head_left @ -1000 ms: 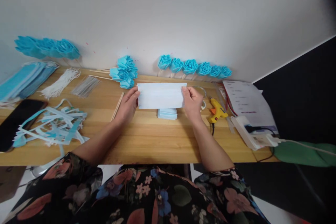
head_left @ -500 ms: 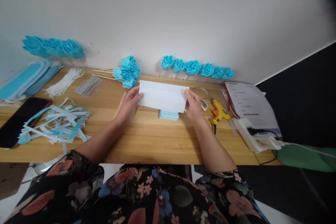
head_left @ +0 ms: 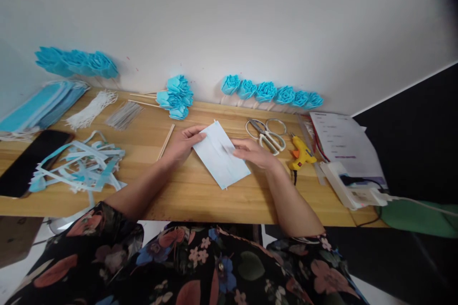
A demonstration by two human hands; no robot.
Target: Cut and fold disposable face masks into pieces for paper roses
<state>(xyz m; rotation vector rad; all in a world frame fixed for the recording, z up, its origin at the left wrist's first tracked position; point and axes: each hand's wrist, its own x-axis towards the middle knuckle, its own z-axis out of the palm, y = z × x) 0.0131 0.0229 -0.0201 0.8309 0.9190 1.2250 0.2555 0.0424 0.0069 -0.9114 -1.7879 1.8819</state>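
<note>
Pinched by left hand (head_left: pixel 184 144) and right hand (head_left: pixel 257 153), pale mask sheet (head_left: pixel 219 157) slants toward the surface's (head_left: pixel 186 202) front edge. Judged step: orienting; next move calls for steady corners.

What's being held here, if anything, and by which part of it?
A pale sheet: the left hand pinches its upper-left short edge, the right hand its right-hand long edge, around the middle.

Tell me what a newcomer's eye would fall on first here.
Probably the six bright blue artificial roses along the wall, right of centre. Next, the pale face mask, held tilted between the left hand and right hand mid-view. The yellow glue gun also stands out, right of the scissors.
</note>
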